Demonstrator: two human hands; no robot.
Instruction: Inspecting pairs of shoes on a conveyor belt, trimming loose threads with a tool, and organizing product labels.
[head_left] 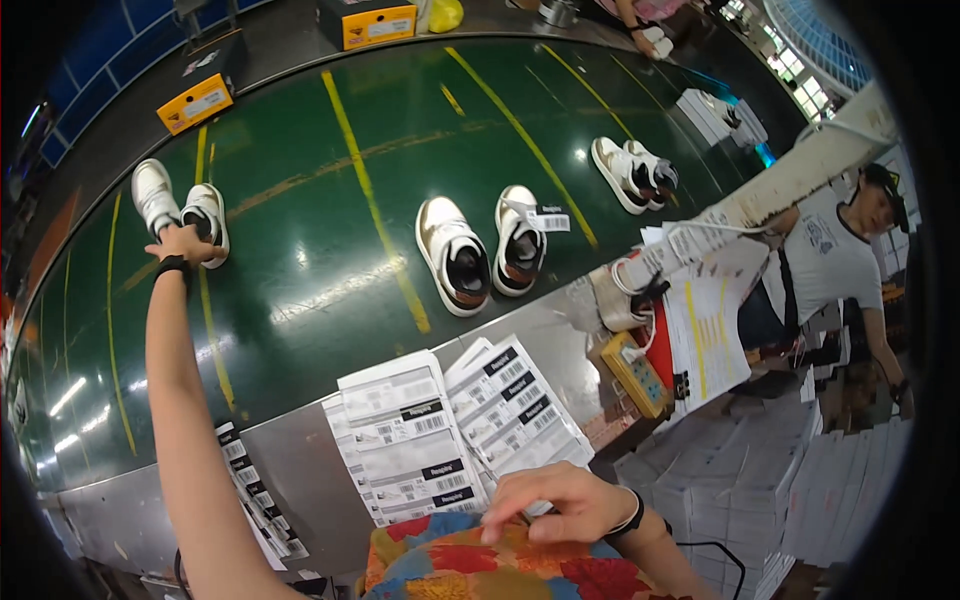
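My left hand (182, 246) reaches far out to the left and closes on the heel ends of a pair of white sneakers (153, 192) with dark linings. In front of my body, my right hand (560, 503) is bent with its fingers drawn together; a bit of white shows under them, too small to name. It hangs by the lower edge of two stacks of printed label sheets (400, 425). A second pair of white sneakers (452, 258) with brown heels stands in the middle, a paper tag (550, 219) on its right shoe.
A green conveyor belt (290, 300) with yellow lines carries another sneaker pair (632, 175) at right. Orange-fronted shoe boxes (196, 103) sit along the far side. A yellow power strip (637, 375), clipped papers (708, 330) and a person (835, 250) are on the right. A label strip (262, 495) lies near-left.
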